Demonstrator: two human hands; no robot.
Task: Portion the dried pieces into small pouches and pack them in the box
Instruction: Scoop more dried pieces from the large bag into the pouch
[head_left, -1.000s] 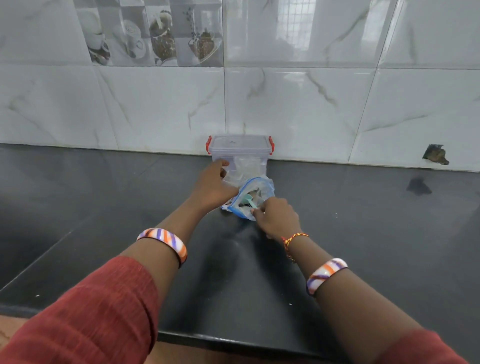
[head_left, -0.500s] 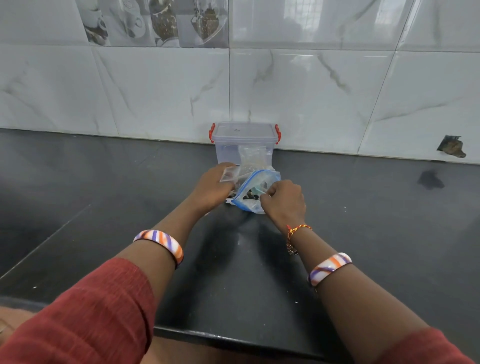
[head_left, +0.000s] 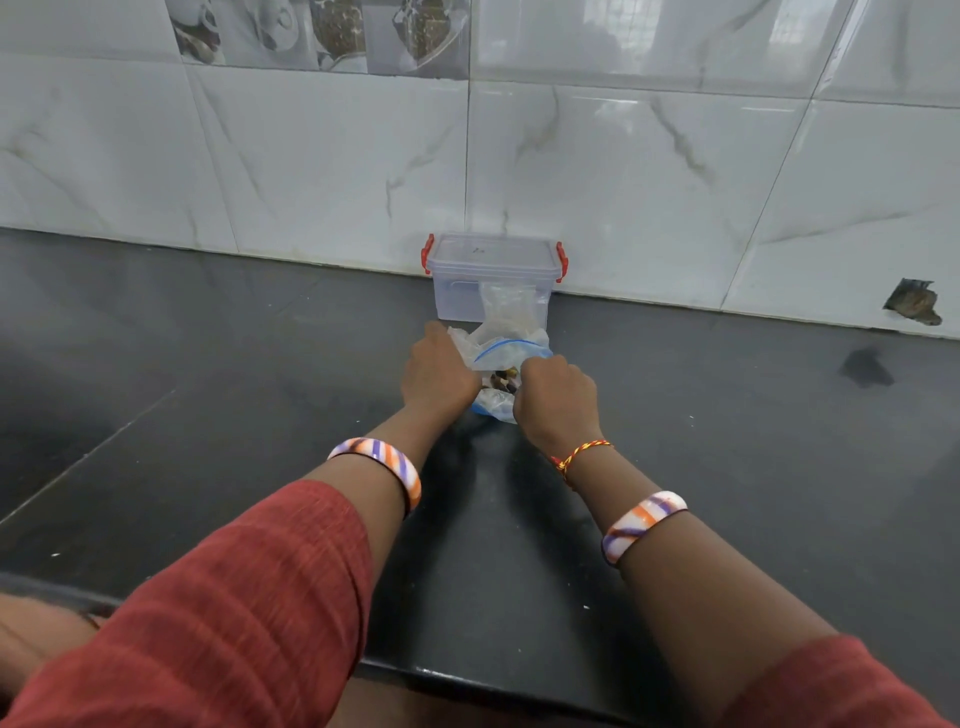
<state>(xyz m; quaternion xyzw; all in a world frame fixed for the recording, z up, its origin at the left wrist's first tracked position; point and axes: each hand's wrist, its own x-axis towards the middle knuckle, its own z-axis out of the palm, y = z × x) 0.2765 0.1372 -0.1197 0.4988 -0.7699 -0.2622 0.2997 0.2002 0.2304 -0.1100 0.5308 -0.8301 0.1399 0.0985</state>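
A clear plastic box (head_left: 457, 299) with a lid and red clips stands against the tiled wall; a crumpled clear pouch (head_left: 508, 306) shows through its front. Just in front of it a clear zip bag (head_left: 511, 349) with a blue seal line sits on the black counter, with dark dried pieces (head_left: 503, 380) inside. My left hand (head_left: 436, 371) grips the bag's left side and my right hand (head_left: 556, 400) grips its right side. My fingertips are hidden behind the plastic and the backs of my hands.
The black stone counter (head_left: 727, 441) stretches to both sides, its front edge near my elbows. A white marble-look tiled wall (head_left: 623, 171) rises right behind the box. The wall has a chipped hole (head_left: 914, 306) at the far right.
Both hands have drawn closer together on the zip bag and lifted it more upright. My right hand moved from the bag's lower edge up to its right side.
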